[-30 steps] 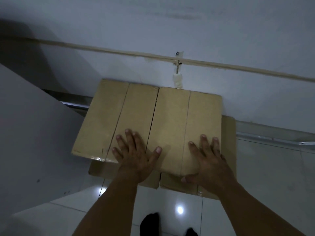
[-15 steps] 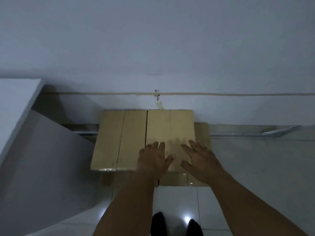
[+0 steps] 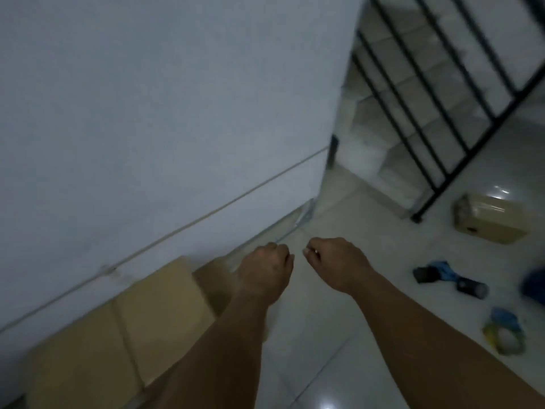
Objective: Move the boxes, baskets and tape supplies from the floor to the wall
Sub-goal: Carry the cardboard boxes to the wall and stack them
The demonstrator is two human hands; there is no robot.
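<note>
blue object (image 3: 534, 286) cut off, boxes (image 3: 147, 314) blurred

We see the pale tiled floor (image 3: 339, 335) carrying cardboard boxes (image 3: 124, 335) against the wall (image 3: 147, 113), a taped box (image 3: 489, 219) near the railing (image 3: 460, 93), a tape dispenser (image 3: 442, 276) and tape rolls (image 3: 504, 335).
</note>
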